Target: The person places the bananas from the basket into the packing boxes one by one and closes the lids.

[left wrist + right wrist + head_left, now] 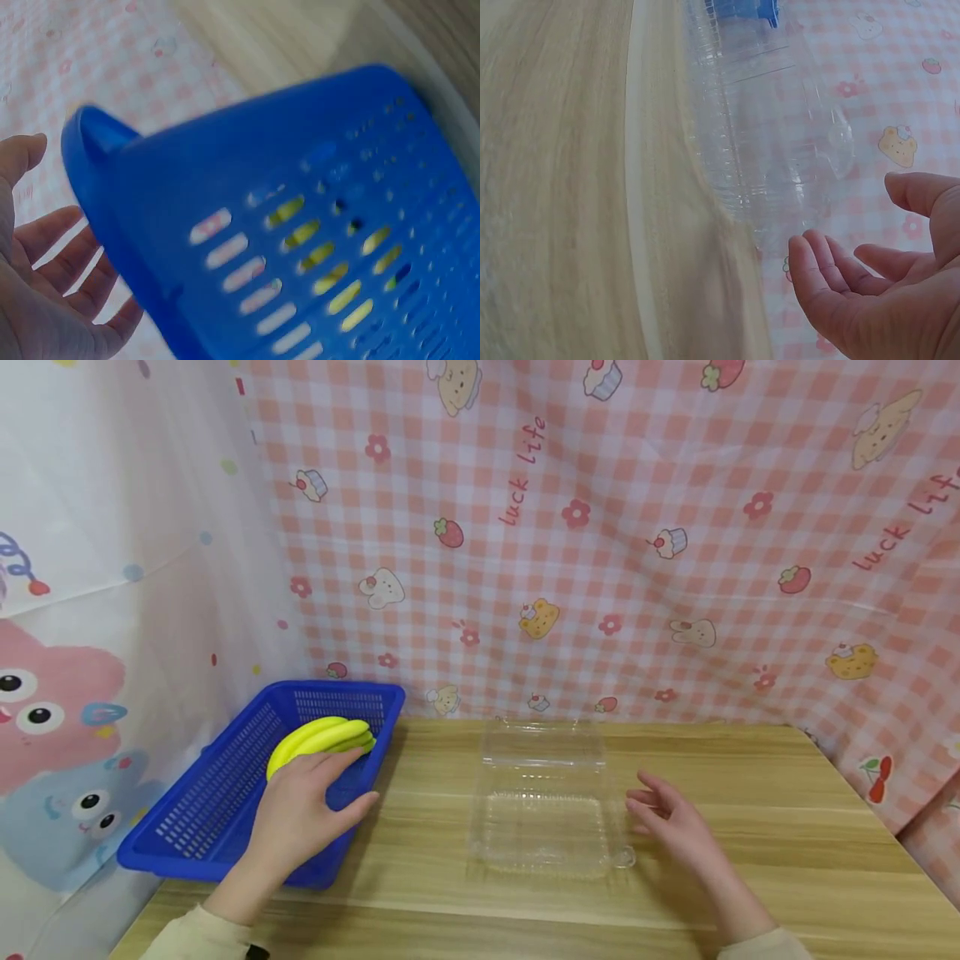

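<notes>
My left hand (300, 810) hovers over the right side of a blue plastic basket (213, 743), thumb spread from the fingers and nothing held. Just beyond its fingertips, a bunch of yellow bananas (315, 739) with greenish ends lies in the basket. The left wrist view has this left hand (56, 285) by the basket's rim, and yellow shows through the slots. A clear plastic clamshell box (543, 831) stands unfolded on the table, its lid tipped back. To the right of the box, my right hand (671, 818) holds nothing, its fingers loosely bent and apart from the plastic.
The wood-grain table (750, 843) carries the basket at the left and the clear box in the middle. A pink checked cloth (600, 568) hangs along the back edge. At the left hangs a white cartoon-print cloth (172, 577), close beside the basket.
</notes>
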`<state>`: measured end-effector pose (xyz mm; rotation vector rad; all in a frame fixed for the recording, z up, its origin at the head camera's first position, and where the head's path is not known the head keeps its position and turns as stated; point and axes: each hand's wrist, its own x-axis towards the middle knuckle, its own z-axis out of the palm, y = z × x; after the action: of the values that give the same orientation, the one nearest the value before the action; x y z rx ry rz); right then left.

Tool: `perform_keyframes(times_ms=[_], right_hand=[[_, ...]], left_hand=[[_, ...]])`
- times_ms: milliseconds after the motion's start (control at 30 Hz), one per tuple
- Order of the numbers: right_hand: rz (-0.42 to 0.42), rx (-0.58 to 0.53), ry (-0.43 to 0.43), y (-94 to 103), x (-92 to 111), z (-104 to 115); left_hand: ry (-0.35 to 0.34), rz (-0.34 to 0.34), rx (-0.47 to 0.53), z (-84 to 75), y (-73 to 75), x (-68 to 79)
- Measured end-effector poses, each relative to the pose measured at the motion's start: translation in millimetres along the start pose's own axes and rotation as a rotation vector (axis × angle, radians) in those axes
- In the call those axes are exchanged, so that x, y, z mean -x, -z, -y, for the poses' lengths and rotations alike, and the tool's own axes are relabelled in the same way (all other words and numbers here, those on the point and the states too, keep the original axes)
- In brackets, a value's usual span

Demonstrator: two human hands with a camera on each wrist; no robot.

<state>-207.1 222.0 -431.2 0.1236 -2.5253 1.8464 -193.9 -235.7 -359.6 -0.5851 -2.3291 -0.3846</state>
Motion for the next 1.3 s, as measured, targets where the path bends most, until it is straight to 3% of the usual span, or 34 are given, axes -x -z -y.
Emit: perform_keyframes(times_ms=[367, 733, 1033, 1300], right_hand=[[0.027, -0.044, -0.051, -3.3, -4.1, -5.8], [0.045, -0.115, -0.096, -7.1, -8.5, -7.9], [0.044, -0.110, -0.115, -8.9, -13.3, -9.6], [0.081, -0.186, -0.162, -8.0, -17.4, -8.7]], left_hand=[[0.031, 0.011, -0.044, 8.8, 19.9, -12.1], [0.019, -0.006, -0.047, 19.6, 38.6, -39.6], [0.131, 0.041, -0.081, 35.7, 41.9, -59.5], [0.244, 0.169, -0.093, 43.5, 40.4, -68.9]])
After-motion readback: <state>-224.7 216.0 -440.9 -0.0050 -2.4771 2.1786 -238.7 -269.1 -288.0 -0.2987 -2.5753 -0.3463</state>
